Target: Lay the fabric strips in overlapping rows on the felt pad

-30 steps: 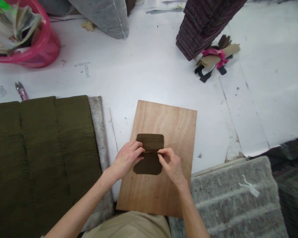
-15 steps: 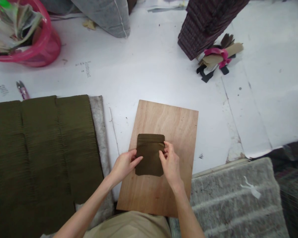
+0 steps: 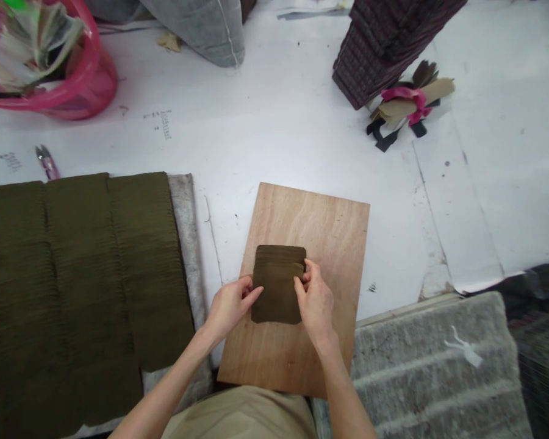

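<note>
Dark olive fabric pieces (image 3: 278, 292) lie in a small overlapping stack on a plywood board (image 3: 315, 225), their upper edges stepped one above another. My left hand (image 3: 232, 305) grips the left edge of the top piece between thumb and fingers. On the opposite edge, my right hand (image 3: 315, 297) pinches the fabric, its fingertips partly hidden behind the cloth. To the left, rows of the same olive fabric pieces (image 3: 141, 262) lie overlapped on a grey cloth (image 3: 183, 201).
A pink basket (image 3: 89, 91) of scraps stands at the upper left, with thread snips (image 3: 48, 162) below it. Dark maroon stacked fabric (image 3: 384, 42) and a tied scrap bundle (image 3: 407, 107) are at the upper right. A grey quilted cloth (image 3: 430, 360) lies lower right.
More stepped edges show at the top of the small stack, and the top piece lies flatter. Both hands stay at its sides. The whole view has shifted slightly.
</note>
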The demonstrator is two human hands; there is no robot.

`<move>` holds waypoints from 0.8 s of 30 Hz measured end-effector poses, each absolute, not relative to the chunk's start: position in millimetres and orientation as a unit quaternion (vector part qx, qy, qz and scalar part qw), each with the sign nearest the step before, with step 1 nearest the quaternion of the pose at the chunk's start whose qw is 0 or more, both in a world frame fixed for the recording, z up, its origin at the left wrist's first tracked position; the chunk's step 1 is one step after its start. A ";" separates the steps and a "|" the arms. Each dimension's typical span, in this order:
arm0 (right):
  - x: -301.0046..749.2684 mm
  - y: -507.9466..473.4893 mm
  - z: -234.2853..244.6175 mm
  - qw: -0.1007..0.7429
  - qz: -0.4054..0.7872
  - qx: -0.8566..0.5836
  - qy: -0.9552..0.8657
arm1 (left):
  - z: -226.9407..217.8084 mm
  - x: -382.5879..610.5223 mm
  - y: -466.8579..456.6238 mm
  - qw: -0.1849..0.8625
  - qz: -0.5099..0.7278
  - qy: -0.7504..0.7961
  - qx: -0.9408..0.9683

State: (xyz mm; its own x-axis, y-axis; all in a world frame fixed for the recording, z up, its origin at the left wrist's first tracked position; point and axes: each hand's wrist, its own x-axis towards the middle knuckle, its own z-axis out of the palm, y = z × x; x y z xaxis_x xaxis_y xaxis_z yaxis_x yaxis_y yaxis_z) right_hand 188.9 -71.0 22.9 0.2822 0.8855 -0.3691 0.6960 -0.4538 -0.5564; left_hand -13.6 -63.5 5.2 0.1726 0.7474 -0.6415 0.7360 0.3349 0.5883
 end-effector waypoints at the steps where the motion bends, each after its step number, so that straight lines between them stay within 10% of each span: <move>1: 188.9 -71.1 23.0 0.142 0.324 -0.789 -0.503 | 5.5 -13.5 -63.6 0.501 0.004 0.645 0.576; 24: 188.8 -70.0 26.2 0.129 0.315 -0.794 -0.503 | 7.2 -7.9 -64.3 0.456 -0.004 0.677 0.578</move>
